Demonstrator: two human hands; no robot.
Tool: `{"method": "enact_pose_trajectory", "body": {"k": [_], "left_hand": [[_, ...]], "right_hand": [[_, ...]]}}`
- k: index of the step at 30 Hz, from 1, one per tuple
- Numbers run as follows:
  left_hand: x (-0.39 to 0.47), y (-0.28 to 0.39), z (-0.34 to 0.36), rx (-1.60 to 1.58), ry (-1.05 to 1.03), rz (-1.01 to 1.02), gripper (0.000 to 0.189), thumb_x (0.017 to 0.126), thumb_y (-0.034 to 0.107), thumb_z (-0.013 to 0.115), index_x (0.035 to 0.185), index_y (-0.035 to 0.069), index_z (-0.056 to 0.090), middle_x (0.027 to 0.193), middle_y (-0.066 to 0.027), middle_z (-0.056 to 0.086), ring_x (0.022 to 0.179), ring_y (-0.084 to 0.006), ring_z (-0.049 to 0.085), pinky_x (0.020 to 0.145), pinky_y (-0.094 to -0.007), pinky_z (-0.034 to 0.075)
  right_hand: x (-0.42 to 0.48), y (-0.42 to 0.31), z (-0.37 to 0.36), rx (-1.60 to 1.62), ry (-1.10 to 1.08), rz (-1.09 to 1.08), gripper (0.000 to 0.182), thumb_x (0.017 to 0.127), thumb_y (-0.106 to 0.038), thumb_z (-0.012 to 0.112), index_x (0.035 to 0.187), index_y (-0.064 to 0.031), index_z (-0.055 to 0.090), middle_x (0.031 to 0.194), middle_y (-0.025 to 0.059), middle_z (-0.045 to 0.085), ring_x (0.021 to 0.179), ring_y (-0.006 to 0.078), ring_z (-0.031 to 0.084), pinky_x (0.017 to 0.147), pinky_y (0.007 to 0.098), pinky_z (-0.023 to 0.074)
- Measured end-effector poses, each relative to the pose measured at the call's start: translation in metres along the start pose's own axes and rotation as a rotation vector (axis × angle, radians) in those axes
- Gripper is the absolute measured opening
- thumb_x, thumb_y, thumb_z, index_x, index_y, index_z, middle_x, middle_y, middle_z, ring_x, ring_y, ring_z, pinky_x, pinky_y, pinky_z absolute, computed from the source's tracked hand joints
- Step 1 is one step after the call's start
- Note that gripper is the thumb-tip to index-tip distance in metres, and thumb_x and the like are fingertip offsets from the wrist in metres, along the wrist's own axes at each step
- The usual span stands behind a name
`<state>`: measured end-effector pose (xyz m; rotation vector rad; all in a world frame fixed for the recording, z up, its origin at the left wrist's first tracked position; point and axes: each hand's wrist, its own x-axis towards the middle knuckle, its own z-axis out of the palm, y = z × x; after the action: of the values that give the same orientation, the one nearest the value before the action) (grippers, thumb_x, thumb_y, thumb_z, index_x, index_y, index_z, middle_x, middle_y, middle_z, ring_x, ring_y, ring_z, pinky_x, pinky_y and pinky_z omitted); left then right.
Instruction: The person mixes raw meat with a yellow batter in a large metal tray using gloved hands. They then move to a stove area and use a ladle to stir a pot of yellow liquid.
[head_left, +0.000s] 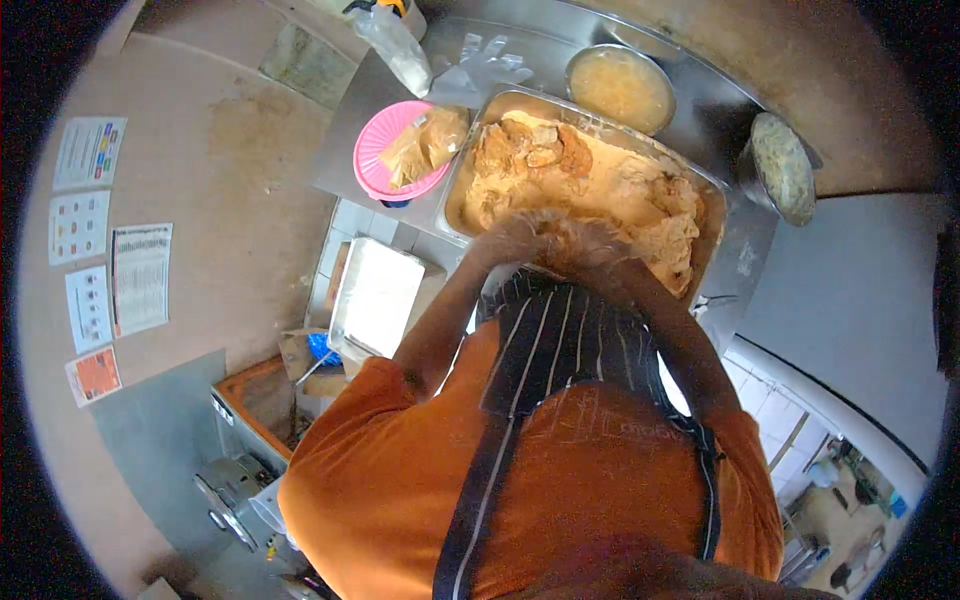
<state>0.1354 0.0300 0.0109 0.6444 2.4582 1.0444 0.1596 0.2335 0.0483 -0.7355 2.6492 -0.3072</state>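
A large rectangular metal tray (585, 120) holds orange-tan flour or breading with coated pieces of food (532, 146) at its far left and more at its right. My left hand (521, 232) is over the near side of the tray, close against my right hand (596, 244). Both seem to be covered by clear, thin gloves and are dusted with the powder. A reddish, coated mass (559, 236) shows between them. Blur hides the fingers, so I cannot tell whether either hand grips it.
Left of the tray, a pink plastic lid or basin (375, 142) bears a bag of brown powder (427, 146). Behind are a disposable plastic glove (487, 64) and a metal bowl of yellowish liquid (621, 88). A bowl of pale contents (781, 161) stands right. A metal pan (379, 296) sits lower left.
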Motion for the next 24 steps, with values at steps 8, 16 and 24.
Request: {"method": "enact_pose_trajectory", "body": {"k": [8, 16, 24], "left_hand": [[0.009, 0.008, -0.016, 0.018, -0.082, -0.073, 0.048, 0.090, 0.035, 0.063, 0.128, 0.007, 0.055, 0.123, -0.0176, 0.060, 0.119, -0.0289, 0.054, 0.103, -0.0367, 0.040], [0.000, -0.008, -0.030, 0.410, 0.015, 0.015, 0.026, 0.090, 0.031, 0.060, 0.099, 0.007, 0.066, 0.102, -0.0154, 0.066, 0.092, -0.0338, 0.063, 0.078, -0.0452, 0.049], [0.006, 0.046, -0.053, 0.378, -0.054, 0.036, 0.038, 0.091, 0.034, 0.058, 0.121, 0.010, 0.059, 0.111, -0.0204, 0.063, 0.098, -0.0373, 0.061, 0.083, -0.0436, 0.050]], "right_hand": [[0.012, 0.043, 0.006, 0.690, 0.183, 0.091, 0.070, 0.073, -0.028, 0.078, 0.131, -0.0056, 0.046, 0.120, 0.0166, 0.061, 0.109, 0.0295, 0.059, 0.095, 0.0401, 0.0454], [-0.009, 0.082, 0.016, 1.058, 0.208, 0.138, 0.038, 0.079, -0.020, 0.071, 0.110, -0.0013, 0.062, 0.104, 0.0106, 0.067, 0.096, 0.0195, 0.062, 0.085, 0.0346, 0.0494], [-0.011, 0.083, -0.004, 0.880, 0.172, 0.421, 0.030, 0.083, -0.026, 0.068, 0.102, -0.0027, 0.067, 0.090, 0.0082, 0.068, 0.080, 0.0167, 0.062, 0.075, 0.0300, 0.0515]]}}
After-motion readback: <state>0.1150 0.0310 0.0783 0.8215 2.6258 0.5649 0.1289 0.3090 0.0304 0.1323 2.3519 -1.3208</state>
